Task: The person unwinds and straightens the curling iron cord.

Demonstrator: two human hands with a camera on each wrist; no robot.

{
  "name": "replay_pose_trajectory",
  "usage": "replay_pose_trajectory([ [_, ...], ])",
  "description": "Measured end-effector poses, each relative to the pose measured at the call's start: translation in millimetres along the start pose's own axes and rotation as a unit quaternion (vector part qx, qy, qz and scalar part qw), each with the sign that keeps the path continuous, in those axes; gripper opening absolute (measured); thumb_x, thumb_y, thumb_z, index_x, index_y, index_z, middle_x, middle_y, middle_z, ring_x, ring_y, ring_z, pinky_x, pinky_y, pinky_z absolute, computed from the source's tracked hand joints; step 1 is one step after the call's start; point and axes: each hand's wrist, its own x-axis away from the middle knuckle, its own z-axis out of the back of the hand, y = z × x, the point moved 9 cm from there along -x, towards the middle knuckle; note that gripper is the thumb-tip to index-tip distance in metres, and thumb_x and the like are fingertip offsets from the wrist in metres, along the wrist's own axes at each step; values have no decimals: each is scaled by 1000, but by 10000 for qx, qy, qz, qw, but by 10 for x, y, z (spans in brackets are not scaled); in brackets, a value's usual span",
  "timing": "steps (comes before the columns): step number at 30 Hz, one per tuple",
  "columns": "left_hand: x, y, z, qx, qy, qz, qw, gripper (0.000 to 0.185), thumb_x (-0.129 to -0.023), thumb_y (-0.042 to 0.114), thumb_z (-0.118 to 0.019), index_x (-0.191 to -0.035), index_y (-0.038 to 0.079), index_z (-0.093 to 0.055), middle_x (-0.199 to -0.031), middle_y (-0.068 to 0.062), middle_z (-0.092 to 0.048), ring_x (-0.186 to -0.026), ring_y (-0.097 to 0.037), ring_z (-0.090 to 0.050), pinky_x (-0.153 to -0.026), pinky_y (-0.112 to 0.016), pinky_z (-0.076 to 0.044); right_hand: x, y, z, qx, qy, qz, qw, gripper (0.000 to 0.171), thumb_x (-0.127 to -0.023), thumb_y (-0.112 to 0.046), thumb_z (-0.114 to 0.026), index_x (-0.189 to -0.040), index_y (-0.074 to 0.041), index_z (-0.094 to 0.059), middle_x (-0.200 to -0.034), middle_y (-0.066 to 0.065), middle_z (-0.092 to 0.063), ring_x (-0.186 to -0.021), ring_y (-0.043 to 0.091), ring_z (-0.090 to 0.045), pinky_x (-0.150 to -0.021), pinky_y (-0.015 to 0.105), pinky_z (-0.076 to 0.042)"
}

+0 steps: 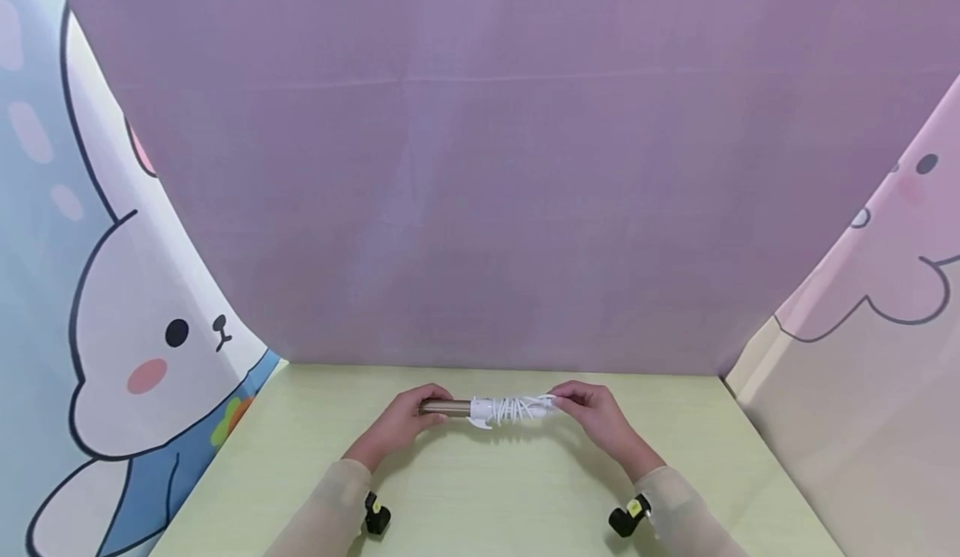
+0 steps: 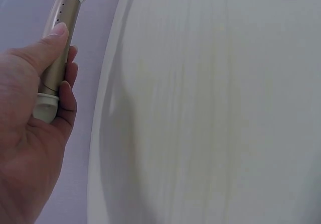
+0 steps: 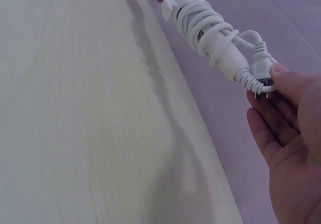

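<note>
A curling iron (image 1: 487, 409) lies level between both hands, just above the pale green table (image 1: 480, 490) near its back edge. It has a gold barrel (image 2: 57, 58) and a white handle (image 3: 205, 28) with its white cord wound round it. My left hand (image 1: 405, 419) grips the barrel's tip end, thumb along the top (image 2: 30, 133). At the handle's end, my right hand (image 1: 592, 407) pinches the white plug (image 3: 261, 68) with the thumb on it, and its other fingers (image 3: 271, 133) hang loosely below.
A purple backdrop (image 1: 480, 165) rises right behind the table. Cartoon-printed panels stand at the left (image 1: 112, 332) and right (image 1: 885, 332). Black wrist-mounted cameras (image 1: 377, 517) (image 1: 628, 517) sit on both sleeves.
</note>
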Motion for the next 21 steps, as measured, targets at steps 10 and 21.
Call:
replay_pose_trajectory([
  [10, 5, 55, -8, -16, 19, 21, 10000, 26, -104, 14, -78, -129, 22, -74, -118, 8, -75, -110, -17, -68, -101, -48, -55, 15, 14, -5, -253, 144, -232, 9993, 10, -105, -6, -76, -108, 2, -81, -114, 18, -79, -103, 15, -74, -94, 27, -59],
  [21, 28, 31, 15, -11, 90, 13, 10000, 25, -104, 16, -78, -129, 22, -74, -119, 7, -75, -112, -16, -69, -102, -46, -55, 1, -67, -57, -349, -55, 257, 9990, 17, -104, 0, -74, -119, 8, -71, -116, 25, -75, -101, 13, -71, -89, 25, -58],
])
